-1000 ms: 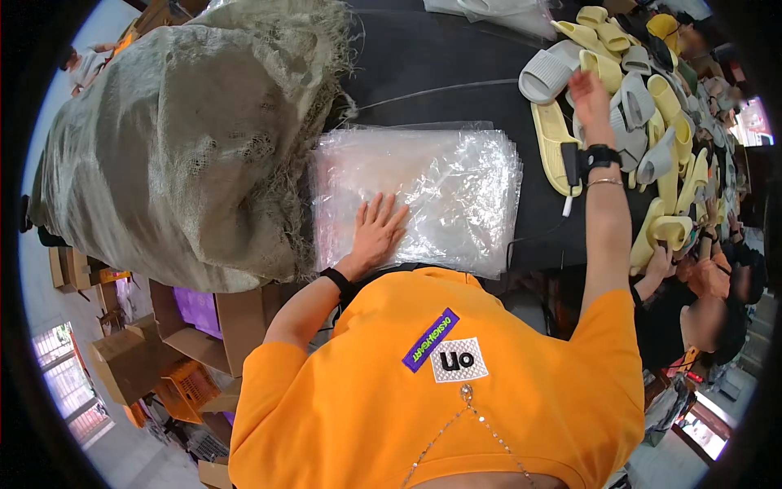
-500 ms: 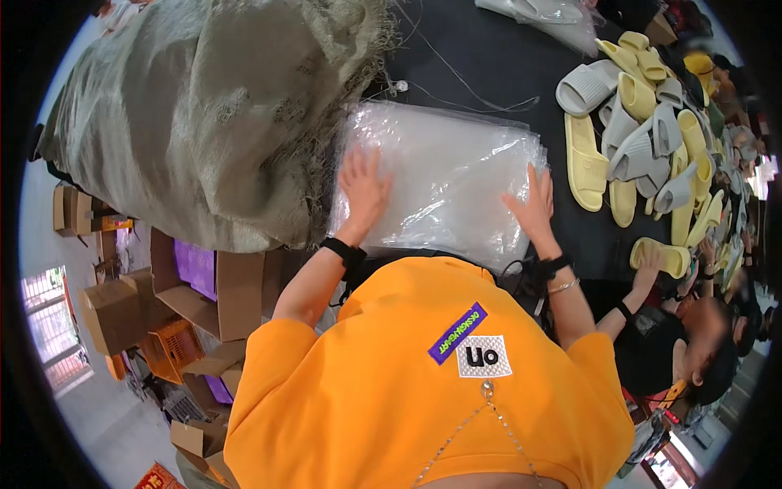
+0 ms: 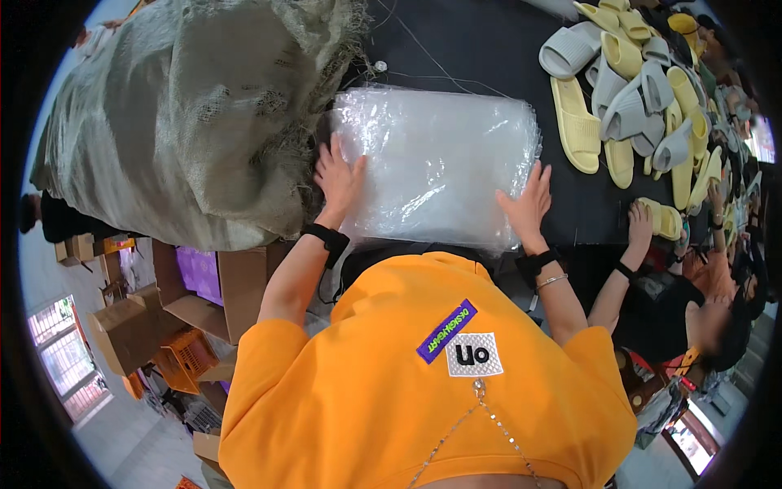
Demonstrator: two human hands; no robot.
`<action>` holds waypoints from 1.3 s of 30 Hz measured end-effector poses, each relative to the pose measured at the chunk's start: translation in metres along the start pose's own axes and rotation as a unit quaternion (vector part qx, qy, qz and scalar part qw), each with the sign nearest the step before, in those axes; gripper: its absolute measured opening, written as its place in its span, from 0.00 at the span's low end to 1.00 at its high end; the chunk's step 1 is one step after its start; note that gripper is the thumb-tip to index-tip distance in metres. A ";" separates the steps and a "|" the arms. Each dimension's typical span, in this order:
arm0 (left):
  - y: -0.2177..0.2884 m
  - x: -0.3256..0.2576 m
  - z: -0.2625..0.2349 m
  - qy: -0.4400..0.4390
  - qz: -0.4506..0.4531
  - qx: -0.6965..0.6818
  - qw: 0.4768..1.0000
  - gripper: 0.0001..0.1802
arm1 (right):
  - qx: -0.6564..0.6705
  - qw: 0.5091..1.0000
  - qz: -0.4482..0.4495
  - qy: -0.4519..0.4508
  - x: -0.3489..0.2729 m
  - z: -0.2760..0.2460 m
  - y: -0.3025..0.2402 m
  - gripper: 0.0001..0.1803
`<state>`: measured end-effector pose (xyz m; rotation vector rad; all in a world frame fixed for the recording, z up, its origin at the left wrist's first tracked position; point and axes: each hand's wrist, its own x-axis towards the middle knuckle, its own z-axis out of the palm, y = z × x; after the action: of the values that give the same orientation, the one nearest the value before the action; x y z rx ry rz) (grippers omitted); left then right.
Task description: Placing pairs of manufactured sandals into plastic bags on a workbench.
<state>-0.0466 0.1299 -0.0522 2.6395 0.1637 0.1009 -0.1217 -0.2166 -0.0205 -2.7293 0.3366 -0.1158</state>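
Observation:
A stack of clear plastic bags (image 3: 436, 159) lies flat on the black table (image 3: 440, 49) in front of me. My left hand (image 3: 338, 179) rests along the stack's left edge, fingers spread and thumb on the plastic. At the opposite edge, my right hand (image 3: 527, 204) touches the stack's right side with its thumb apart from the fingers. Both hands are open. The bags' edges are slightly uneven at the right, and light glints off the top one.
A large woven sack (image 3: 195, 122) bulges at the left. Yellow slippers (image 3: 577, 122) and grey slippers (image 3: 570, 50) are heaped at the right, where a co-worker's hand (image 3: 640, 224) touches a yellow pair. Cardboard boxes (image 3: 244, 285) and an orange crate (image 3: 183, 359) stand at the lower left.
My left hand has moved off the stack's top to its left edge. The right hand sits lower along the right edge, and the bags look more evenly lined up.

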 end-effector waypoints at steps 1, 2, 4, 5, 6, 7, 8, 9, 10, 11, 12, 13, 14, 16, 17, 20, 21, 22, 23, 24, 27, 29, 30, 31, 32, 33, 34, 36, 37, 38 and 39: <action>0.006 -0.001 -0.004 0.040 0.031 0.056 0.997 0.40 | -0.059 0.995 -0.081 0.025 -0.005 0.002 -0.003 0.48; 0.012 -0.002 -0.009 0.080 0.061 0.111 0.989 0.40 | -0.117 0.979 -0.161 0.049 -0.010 0.004 -0.007 0.47; 0.028 -0.013 -0.017 0.017 0.180 0.122 0.976 0.42 | -0.075 0.964 -0.249 -0.048 -0.025 0.000 -0.027 0.45; 0.038 -0.025 -0.019 -0.032 0.252 0.125 0.959 0.43 | -0.079 0.953 -0.275 -0.101 -0.035 0.000 -0.036 0.44; 0.043 -0.036 -0.023 -0.075 0.316 0.128 0.937 0.44 | -0.082 0.936 -0.308 -0.152 -0.038 0.000 -0.043 0.44; 0.043 -0.044 -0.024 -0.126 0.321 0.124 0.931 0.46 | -0.071 0.936 -0.303 -0.167 -0.038 0.004 -0.040 0.44; 0.041 -0.051 -0.023 -0.176 0.324 0.118 0.922 0.47 | -0.061 0.935 -0.299 -0.182 -0.039 0.012 -0.033 0.44; 0.038 -0.054 -0.022 -0.228 0.326 0.114 0.910 0.49 | -0.048 0.934 -0.294 -0.198 -0.040 0.018 -0.030 0.44; 0.034 -0.054 -0.020 -0.239 0.329 0.121 0.906 0.51 | -0.054 0.930 -0.298 -0.208 -0.040 0.023 -0.026 0.45; 0.030 -0.054 -0.017 -0.250 0.332 0.127 0.901 0.52 | -0.059 0.926 -0.302 -0.219 -0.038 0.028 -0.022 0.46; 0.024 -0.052 -0.014 -0.260 0.332 0.135 0.896 0.53 | -0.064 0.921 -0.308 -0.230 -0.034 0.033 -0.019 0.47; 0.020 -0.052 -0.010 -0.246 0.337 0.130 0.900 0.55 | -0.079 0.918 -0.311 -0.235 -0.030 0.036 -0.019 0.48; 0.018 -0.055 -0.005 -0.244 0.339 0.131 0.899 0.55 | -0.094 0.914 -0.314 -0.241 -0.031 0.036 -0.016 0.49; 0.019 -0.055 -0.006 -0.232 0.340 0.148 0.899 0.55 | -0.097 0.912 -0.333 -0.217 -0.030 0.042 -0.014 0.52; 0.019 -0.056 -0.008 -0.229 0.339 0.155 0.899 0.55 | -0.097 0.912 -0.334 -0.218 -0.030 0.042 -0.016 0.53; 0.018 -0.056 -0.011 -0.239 0.339 0.167 0.894 0.53 | -0.102 0.910 -0.356 -0.185 -0.032 0.041 -0.017 0.54; 0.019 -0.057 -0.013 -0.238 0.337 0.171 0.894 0.53 | -0.111 0.909 -0.358 -0.180 -0.032 0.042 -0.017 0.54; 0.020 -0.058 -0.013 -0.239 0.338 0.174 0.894 0.53 | -0.122 0.909 -0.358 -0.176 -0.033 0.041 -0.016 0.54; 0.019 -0.058 -0.013 -0.235 0.342 0.169 0.894 0.52 | -0.132 0.909 -0.357 -0.171 -0.035 0.042 -0.017 0.54; 0.016 -0.058 -0.010 -0.230 0.345 0.169 0.894 0.51 | -0.135 0.910 -0.359 -0.156 -0.036 0.043 -0.017 0.52; 0.013 -0.058 -0.003 -0.220 0.352 0.169 0.894 0.48 | -0.164 0.906 -0.383 -0.068 -0.039 0.062 -0.006 0.43; 0.007 -0.065 0.005 -0.225 0.346 0.171 0.895 0.48 | -0.176 0.901 -0.381 -0.109 -0.040 0.066 0.002 0.40; 0.007 -0.058 0.008 -0.227 0.347 0.173 0.893 0.48 | -0.181 0.900 -0.376 -0.126 -0.033 0.067 0.000 0.38; 0.031 -0.048 -0.020 -0.256 0.325 0.161 0.896 0.41 | -0.112 0.907 -0.321 -0.251 -0.024 0.046 -0.010 0.38; 0.028 -0.035 -0.019 -0.304 0.260 0.049 0.915 0.36 | -0.086 0.900 -0.284 -0.319 -0.010 0.020 -0.024 0.37; 0.021 -0.014 -0.012 -0.345 0.194 -0.063 0.916 0.32 | -0.058 0.889 -0.245 -0.383 0.007 -0.003 -0.039 0.37; 0.023 0.006 -0.017 -0.382 0.128 -0.174 0.898 0.29 | -0.028 0.873 -0.201 -0.444 0.018 -0.013 -0.048 0.36; 0.021 0.052 -0.035 -0.216 0.091 -0.220 0.947 0.19 | 0.078 0.913 -0.198 -0.348 0.046 0.008 -0.031 0.27; 0.018 0.077 -0.051 -0.177 0.063 -0.180 0.966 0.19 | 0.104 0.918 -0.133 -0.358 0.066 0.003 -0.040 0.26; 0.009 0.095 -0.070 -0.158 0.010 -0.168 0.973 0.20 | 0.126 0.917 -0.074 -0.371 0.081 0.000 -0.048 0.25; -0.004 0.114 -0.088 -0.155 -0.027 -0.147 0.977 0.22 | 0.206 0.927 -0.065 -0.308 0.094 0.021 -0.039 0.23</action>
<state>0.0566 0.1903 0.0274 2.3175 0.1047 -0.2829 -0.0194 -0.1976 -0.0213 -2.2180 -0.0514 0.5621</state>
